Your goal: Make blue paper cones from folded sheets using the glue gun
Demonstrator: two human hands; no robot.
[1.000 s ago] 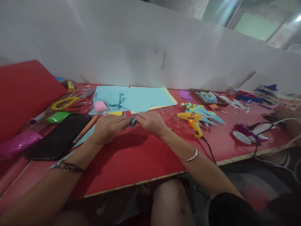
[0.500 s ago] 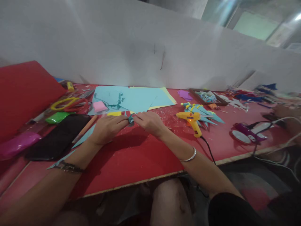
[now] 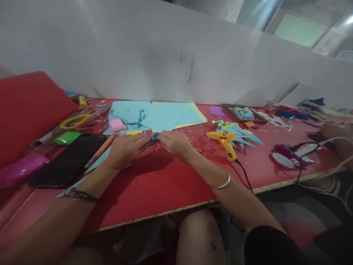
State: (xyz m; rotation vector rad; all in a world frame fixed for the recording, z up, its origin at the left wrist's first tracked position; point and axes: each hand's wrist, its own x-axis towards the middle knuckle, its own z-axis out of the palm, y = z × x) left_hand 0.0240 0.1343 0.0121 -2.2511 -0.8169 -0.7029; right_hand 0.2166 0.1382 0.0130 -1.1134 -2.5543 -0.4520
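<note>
Hands, two: left hand (image 3: 127,149) and right hand (image 3: 175,145), fingertips nearly meeting, both closed narrowly on one item. Item held, one: small curled teal piece (image 3: 155,135), between the fingertips, above the red tabletop (image 3: 154,191); its far side is partly hidden by fingers.

Glue gun, one: yellow plastic, black cord (image 3: 230,145), right of the right hand. Pink block, one (image 3: 117,124). Green glossy packet, one (image 3: 67,137). Magenta glossy packet, one (image 3: 23,171). Flat black rectangular object, one (image 3: 67,160). Shallow brown tray, one (image 3: 258,117), far right, holding pale scraps. Pointed blue paper cones with yellow trim, several, overlapping; exact count cannot be told (image 3: 234,130).

Edges: the near edge runs below the forearms; open red surface lies between it and the hands. A grey-white wall (image 3: 138,55) bounds the far side.

Surroundings: pale blue sheets (image 3: 165,116) lie just beyond the hands; the black object and glue gun limit room left and right. Another person's hand (image 3: 335,134) is at the right, well apart.
</note>
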